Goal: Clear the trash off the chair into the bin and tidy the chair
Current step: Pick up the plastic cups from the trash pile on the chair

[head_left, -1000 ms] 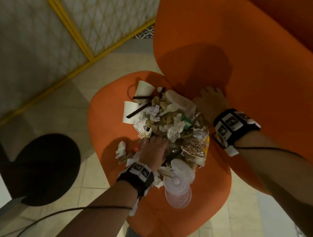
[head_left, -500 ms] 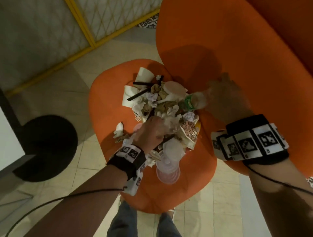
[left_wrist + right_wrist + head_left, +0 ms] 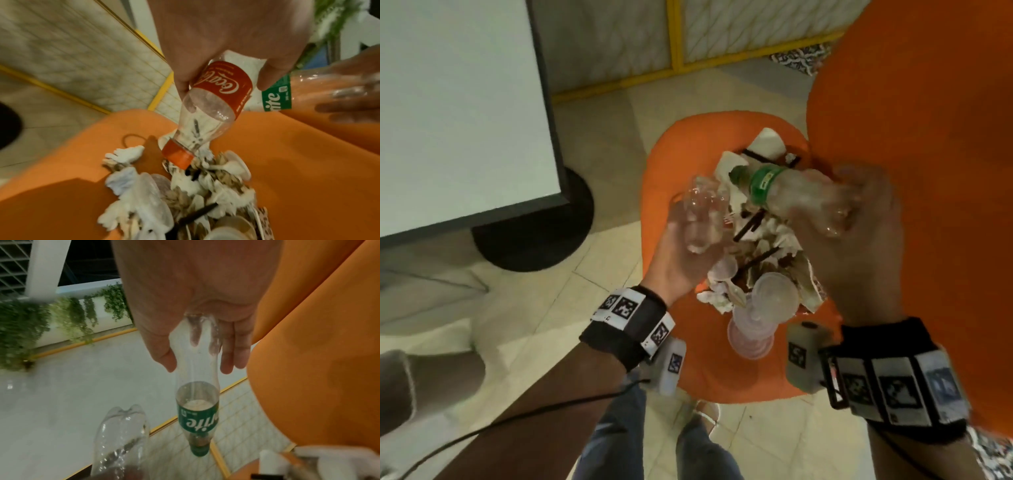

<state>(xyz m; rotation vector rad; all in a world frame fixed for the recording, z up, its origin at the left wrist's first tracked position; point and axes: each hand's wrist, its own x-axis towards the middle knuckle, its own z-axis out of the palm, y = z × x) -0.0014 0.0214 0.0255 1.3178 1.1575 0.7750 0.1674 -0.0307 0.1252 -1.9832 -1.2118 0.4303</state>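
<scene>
the left hand (image 3: pixel 681 260) is curled round a clear red-label bottle (image 3: pixel 213 104), red cap pointing down toward the heap (its label only shows in the left wrist view). the right hand (image 3: pixel 859 246) grips the base end of a clear green-label bottle (image 3: pixel 784 192), fingers wrapped round it, green cap aimed left toward the other bottle; the two bottles are near each other but apart. both are lifted clear above the trash pile (image 3: pixel 763 260) on the orange chair seat (image 3: pixel 688 164): crumpled white tissues, brown scraps, black straws, paper cups at the far side, and a stack of clear plastic lids (image 3: pixel 760 315) at the near edge. the chair back (image 3: pixel 911 137) rises on the right. farther left, a white panel (image 3: pixel 455 109) stands on a round black base (image 3: pixel 534 236) on the tiled floor, with a yellow-framed partition (image 3: pixel 674 37) beyond.
</scene>
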